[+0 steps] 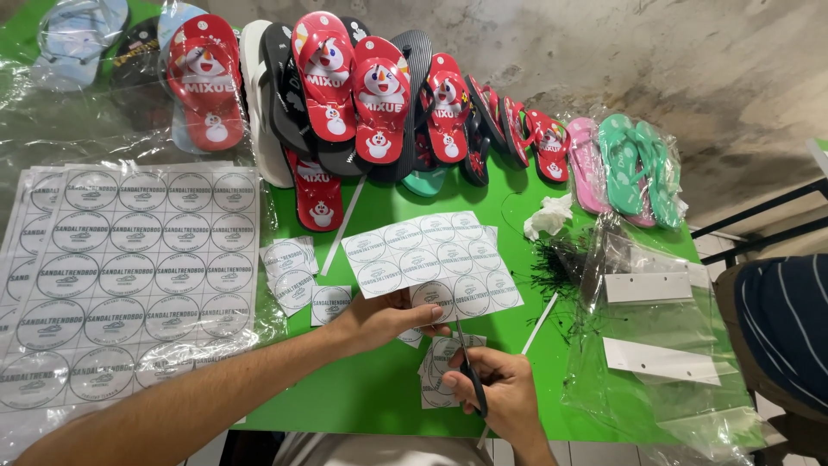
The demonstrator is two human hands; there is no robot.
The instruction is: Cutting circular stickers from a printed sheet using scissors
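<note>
My left hand (379,319) pinches the near edge of a white sheet of round printed stickers (431,255), holding it just above the green table (379,388). My right hand (500,393) grips a pair of dark scissors (468,367), blades pointing up toward the sheet's lower edge. Under the hands lies a small pile of cut sticker squares (440,362). More cut pieces (293,272) lie to the left of the sheet.
A stack of full sticker sheets (129,267) in clear plastic lies at the left. Flip-flops, red (379,99), black, pink and teal (634,164), line the back edge. Clear bags with white cards (655,328), crumpled tissue (548,216) and black ties sit right. Another person's striped sleeve (785,328) is at far right.
</note>
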